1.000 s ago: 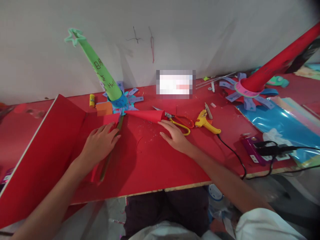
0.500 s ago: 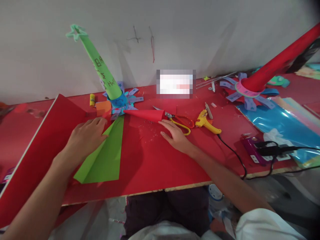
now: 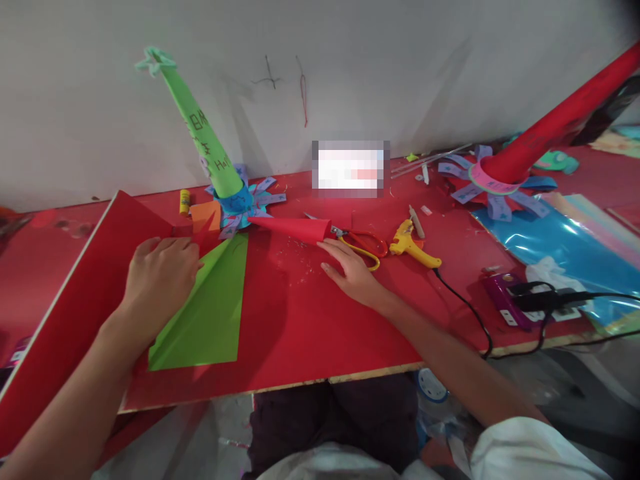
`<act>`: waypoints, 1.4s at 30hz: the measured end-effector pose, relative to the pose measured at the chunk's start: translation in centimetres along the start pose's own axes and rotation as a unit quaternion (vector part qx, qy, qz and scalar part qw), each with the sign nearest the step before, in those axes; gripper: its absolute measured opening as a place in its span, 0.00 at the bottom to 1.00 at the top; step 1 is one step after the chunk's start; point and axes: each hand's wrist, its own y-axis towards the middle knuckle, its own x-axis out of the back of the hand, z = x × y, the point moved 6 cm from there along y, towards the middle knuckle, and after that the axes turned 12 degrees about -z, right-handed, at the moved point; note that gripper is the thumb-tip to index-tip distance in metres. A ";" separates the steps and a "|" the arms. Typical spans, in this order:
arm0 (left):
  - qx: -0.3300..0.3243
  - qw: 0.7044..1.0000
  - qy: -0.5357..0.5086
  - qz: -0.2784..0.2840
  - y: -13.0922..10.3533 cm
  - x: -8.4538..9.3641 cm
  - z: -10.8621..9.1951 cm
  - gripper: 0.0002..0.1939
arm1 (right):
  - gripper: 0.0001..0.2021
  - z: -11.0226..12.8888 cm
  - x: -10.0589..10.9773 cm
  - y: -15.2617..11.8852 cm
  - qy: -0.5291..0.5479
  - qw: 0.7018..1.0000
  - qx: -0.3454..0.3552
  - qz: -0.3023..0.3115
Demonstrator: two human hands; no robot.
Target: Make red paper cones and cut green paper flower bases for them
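Note:
My left hand [image 3: 163,273] is closed at the upper left edge of a green paper sheet [image 3: 215,320]; its fingertips are turned away, and a thin red piece [image 3: 206,239] sticks out beside them. Fingers apart, my right hand [image 3: 350,272] rests at the wide end of a small red paper cone [image 3: 300,229], near the scissors [image 3: 367,245]. The cone lies on its side, pointing left to the blue base of a tall green paper cone [image 3: 203,137]. Behind my left hand an orange paper piece [image 3: 203,217] lies on the table.
A yellow glue gun [image 3: 413,245] with a black cord lies right of the scissors. Farther right are a red cone [image 3: 555,130], blue sheets [image 3: 530,237] and a purple power strip [image 3: 507,300]. A red board [image 3: 85,300] leans at left. A glue stick [image 3: 185,201] stands behind.
My left hand has moved slightly left and its fingers have drawn in. The green sheet's left edge has shifted a little. My right hand has stayed in place.

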 end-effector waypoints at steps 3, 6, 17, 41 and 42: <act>0.008 1.000 0.011 0.003 0.1 0.6 0.1 0.12 | 0.27 0.0 0.0 0.0 -0.001 1.000 0.005 -0.003; 0.012 1.000 0.009 0.011 0.2 0.9 0.0 0.12 | 0.27 0.0 0.0 0.0 0.001 1.000 0.008 -0.006; -0.006 0.999 0.040 0.004 0.0 0.9 -0.6 0.17 | 0.26 0.5 0.4 0.1 0.001 1.000 0.010 -0.008; -0.034 0.997 -0.024 -0.059 -9.7 3.5 -5.6 0.20 | 0.26 1.4 0.9 0.3 -0.011 1.000 0.021 -0.014; -0.030 0.997 -0.030 -0.067 -9.9 3.6 -5.4 0.21 | 0.26 1.3 0.9 0.3 -0.012 1.000 0.021 -0.015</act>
